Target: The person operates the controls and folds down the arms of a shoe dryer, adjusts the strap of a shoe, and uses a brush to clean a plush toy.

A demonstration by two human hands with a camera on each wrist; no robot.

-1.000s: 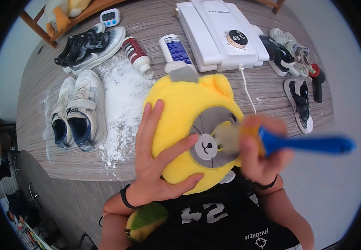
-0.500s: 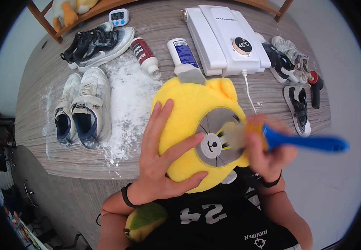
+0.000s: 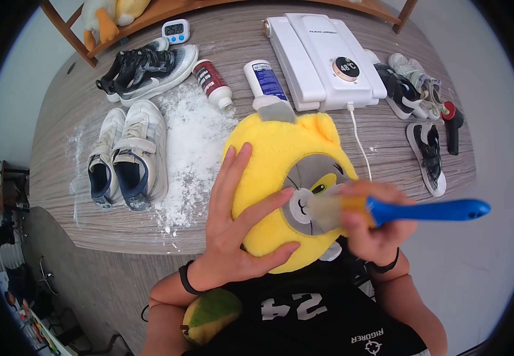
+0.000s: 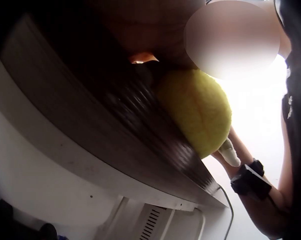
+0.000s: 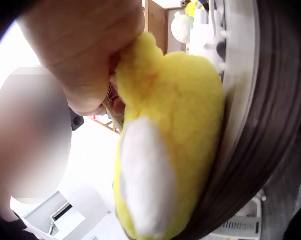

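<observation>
A yellow plush cat (image 3: 289, 133) with a grey face patch and white muzzle lies at the table's near edge, against the person's black shirt. The left hand (image 3: 233, 240) rests on it with spread fingers, one fingertip beside the muzzle. In the right hand (image 3: 378, 231) is a paintbrush (image 3: 429, 211) with a blue handle, gripped near the base of its bristles. Its pale bristles (image 3: 328, 210) overlap the lower face, next to the muzzle, and hide part of it. From the right wrist, the plush's side (image 5: 190, 110) and a white part (image 5: 148, 175) show near the hand.
White shoes (image 3: 135, 154) and black-and-white shoes (image 3: 150, 71) stand left, beside spilled white powder (image 3: 192, 148). Behind the plush are a red-labelled bottle (image 3: 212, 83), a blue-labelled bottle (image 3: 263, 80) and a white device (image 3: 328, 59) with a cord. More shoes (image 3: 426, 157) lie right.
The brush has moved across the face from the eye toward the muzzle and lower cheek, uncovering a yellow eye. The left hand stays on the plush; the head view has shifted slightly.
</observation>
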